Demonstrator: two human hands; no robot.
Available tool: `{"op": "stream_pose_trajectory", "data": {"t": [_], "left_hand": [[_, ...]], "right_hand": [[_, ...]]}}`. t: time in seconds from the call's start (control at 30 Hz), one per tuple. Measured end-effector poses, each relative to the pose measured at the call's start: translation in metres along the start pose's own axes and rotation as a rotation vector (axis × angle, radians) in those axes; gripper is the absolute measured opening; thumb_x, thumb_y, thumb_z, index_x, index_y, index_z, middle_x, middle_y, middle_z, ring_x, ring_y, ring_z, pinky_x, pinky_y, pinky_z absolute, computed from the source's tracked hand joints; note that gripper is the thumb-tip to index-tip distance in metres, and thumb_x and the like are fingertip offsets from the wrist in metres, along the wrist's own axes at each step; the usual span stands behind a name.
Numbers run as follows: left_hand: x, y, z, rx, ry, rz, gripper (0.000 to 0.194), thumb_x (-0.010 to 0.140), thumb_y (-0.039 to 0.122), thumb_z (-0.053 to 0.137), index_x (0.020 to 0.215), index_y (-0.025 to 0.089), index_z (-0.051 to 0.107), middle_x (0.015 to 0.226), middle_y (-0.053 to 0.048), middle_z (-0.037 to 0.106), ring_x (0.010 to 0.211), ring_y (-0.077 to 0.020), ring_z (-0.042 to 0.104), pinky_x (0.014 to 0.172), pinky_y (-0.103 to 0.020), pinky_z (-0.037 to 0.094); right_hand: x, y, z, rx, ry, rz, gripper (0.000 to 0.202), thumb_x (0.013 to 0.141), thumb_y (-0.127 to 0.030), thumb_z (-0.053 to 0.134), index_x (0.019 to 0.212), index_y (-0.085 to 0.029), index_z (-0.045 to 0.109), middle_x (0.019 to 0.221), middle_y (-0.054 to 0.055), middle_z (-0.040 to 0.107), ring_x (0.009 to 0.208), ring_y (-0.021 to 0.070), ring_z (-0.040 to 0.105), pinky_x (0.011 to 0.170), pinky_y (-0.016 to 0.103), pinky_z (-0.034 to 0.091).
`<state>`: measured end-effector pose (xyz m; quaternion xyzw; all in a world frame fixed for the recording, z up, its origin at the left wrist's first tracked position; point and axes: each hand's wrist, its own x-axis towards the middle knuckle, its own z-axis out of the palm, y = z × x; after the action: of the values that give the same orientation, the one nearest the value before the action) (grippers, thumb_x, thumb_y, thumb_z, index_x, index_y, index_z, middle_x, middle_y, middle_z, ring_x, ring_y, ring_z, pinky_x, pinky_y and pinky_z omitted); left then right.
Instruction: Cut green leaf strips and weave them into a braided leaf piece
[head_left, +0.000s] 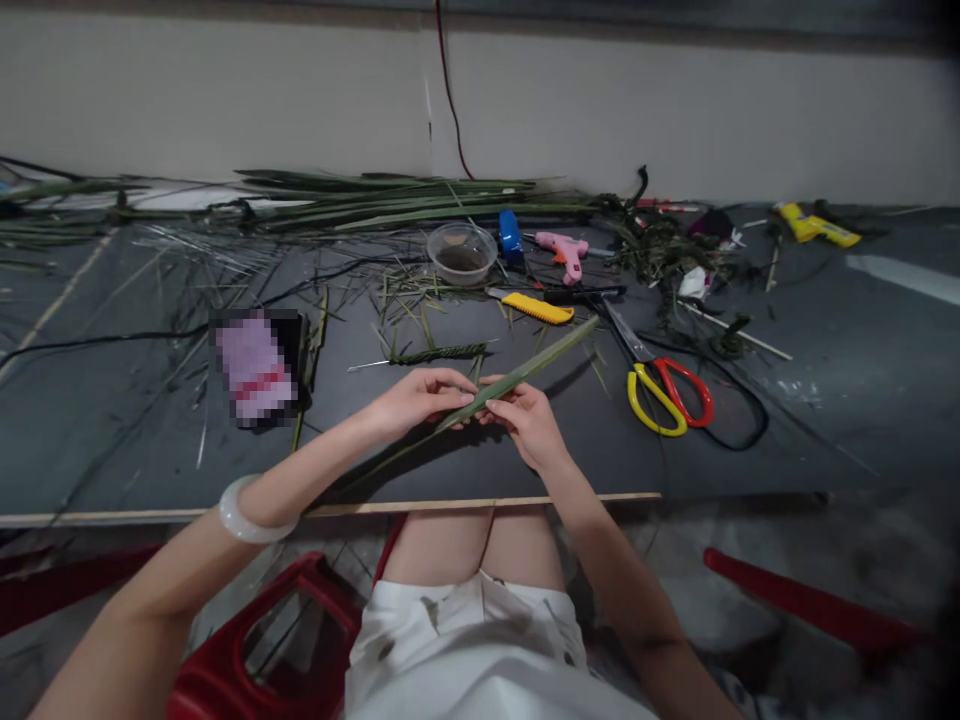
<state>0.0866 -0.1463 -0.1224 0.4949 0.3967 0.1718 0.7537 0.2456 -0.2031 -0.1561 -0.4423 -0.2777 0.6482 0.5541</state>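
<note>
Green and blade-like, a long leaf strip (540, 366) lies slantwise between the person's two hands, above the near part of the dark grey table (840, 360), its broad end pointing away to the right and its thin tail trailing toward the left and the near edge. The left hand (420, 402) pinches it between thumb and fingers near the narrower part; the right hand (531, 418) grips it just beside, thumb on top and fingers curled beneath, the fingertips partly hidden. A pale bracelet (257, 510) circles the left forearm. Just beyond the left hand lies a twisted green piece (439, 353) with a thin metal rod (367, 367) projecting from its left end. Scissors (657, 398) with one yellow and one red handle rest to the right of the hands, blades pointing away, and near their tips lies a yellow cutter (538, 308). Farther back stand a clear bowl (433, 248) and a blue roll (510, 237), with a pink glue gun (564, 254) to their right. Long green leaves (375, 207) are heaped along the wall (285, 100).
</note>
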Motion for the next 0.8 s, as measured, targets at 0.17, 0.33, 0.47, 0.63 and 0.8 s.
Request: {"op": "stream_pose_trajectory", "data": {"t": [0.17, 0.33, 0.47, 0.63, 0.8], "left_hand": [[0.003, -0.011, 0.000, 0.205, 0.010, 0.095, 0.023, 0.072, 0.031, 0.067, 0.081, 0.010, 0.066, 0.068, -0.002, 0.067, 0.056, -0.0090, 0.058, 0.059, -0.021, 0.047], [-0.001, -0.008, -0.003, 0.779, 0.065, 0.348, 0.023, 0.079, 0.030, 0.061, 0.093, 0.013, 0.070, 0.080, -0.005, 0.070, 0.069, -0.0127, 0.062, 0.063, -0.019, 0.045], [-0.005, -0.007, 0.005, 1.210, 0.101, 0.439, 0.019, 0.084, 0.020, 0.054, 0.092, 0.012, 0.068, 0.089, -0.009, 0.066, 0.079, -0.0166, 0.062, 0.071, -0.024, 0.046], [-0.008, -0.012, 0.025, 1.619, 0.142, 0.392, 0.026, 0.087, 0.010, 0.039, 0.095, 0.005, 0.063, 0.090, -0.016, 0.062, 0.085, -0.0242, 0.061, 0.072, -0.032, 0.048], [-0.004, 0.000, 0.017, 1.267, 0.153, 0.401, 0.023, 0.083, 0.009, 0.044, 0.092, 0.009, 0.066, 0.086, -0.010, 0.067, 0.076, -0.0176, 0.061, 0.069, -0.025, 0.044]], "right_hand": [[-0.002, 0.010, -0.003, -0.053, 0.053, 0.008, 0.022, 0.055, -0.022, 0.071, 0.075, -0.017, 0.064, 0.060, -0.003, 0.065, 0.052, 0.0103, 0.061, 0.055, 0.023, 0.052], [-0.002, 0.016, -0.003, -0.116, 0.135, 0.009, 0.025, 0.056, -0.029, 0.072, 0.076, -0.015, 0.065, 0.062, -0.001, 0.066, 0.053, 0.0114, 0.061, 0.059, 0.026, 0.053], [0.000, 0.020, -0.001, -0.152, 0.155, 0.024, 0.029, 0.054, -0.031, 0.073, 0.076, -0.013, 0.065, 0.058, 0.000, 0.065, 0.052, 0.0122, 0.061, 0.061, 0.027, 0.053], [0.002, 0.023, -0.001, -0.171, 0.189, -0.007, 0.031, 0.056, -0.035, 0.072, 0.077, -0.014, 0.065, 0.065, 0.002, 0.068, 0.057, 0.0142, 0.062, 0.064, 0.030, 0.054], [-0.003, 0.016, -0.001, -0.231, 0.183, -0.044, 0.032, 0.058, -0.039, 0.073, 0.076, -0.014, 0.065, 0.058, 0.002, 0.065, 0.055, 0.0147, 0.061, 0.061, 0.030, 0.052]]}}
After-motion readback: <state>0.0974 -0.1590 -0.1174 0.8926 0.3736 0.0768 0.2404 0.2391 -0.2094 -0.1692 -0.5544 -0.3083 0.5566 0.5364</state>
